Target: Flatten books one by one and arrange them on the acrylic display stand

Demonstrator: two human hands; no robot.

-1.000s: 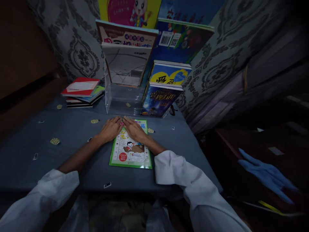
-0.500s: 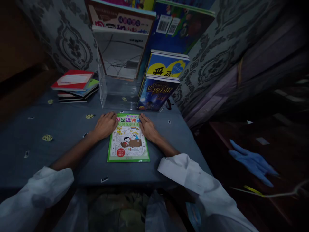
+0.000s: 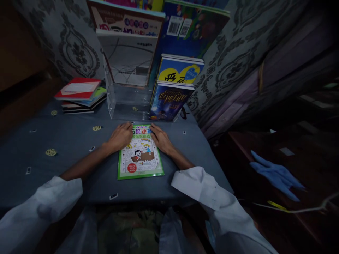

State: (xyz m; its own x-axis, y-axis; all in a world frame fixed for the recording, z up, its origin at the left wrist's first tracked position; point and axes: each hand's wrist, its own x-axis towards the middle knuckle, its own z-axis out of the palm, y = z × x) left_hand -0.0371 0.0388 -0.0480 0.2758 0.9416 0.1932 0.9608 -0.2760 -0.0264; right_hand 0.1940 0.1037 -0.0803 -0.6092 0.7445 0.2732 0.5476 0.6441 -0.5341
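A green-bordered children's picture book (image 3: 143,158) lies flat on the grey-blue cloth, its cover facing up and its top edge away from me. My left hand (image 3: 122,137) rests on the upper left corner, with the fingers hiding the start of the title. On the upper right corner lies my right hand (image 3: 160,139), fingers stretched out along the edge. Both palms face down, and neither hand grips the book. Just beyond the book stands a clear acrylic rack (image 3: 111,106) holding upright books, among them a dark blue one (image 3: 169,100) in front.
Several stacked books, a red one (image 3: 78,88) on top, lie left of the rack. Dark glasses (image 3: 183,113) sit by the rack's right side. To the right, a blue glove (image 3: 275,174) lies on a dark reddish surface. Patterned curtain (image 3: 79,49) hangs behind the table.
My left hand has slid a little to the right over the cover and hides more of the title. My right hand has shifted slightly left. The camera view has moved slightly.
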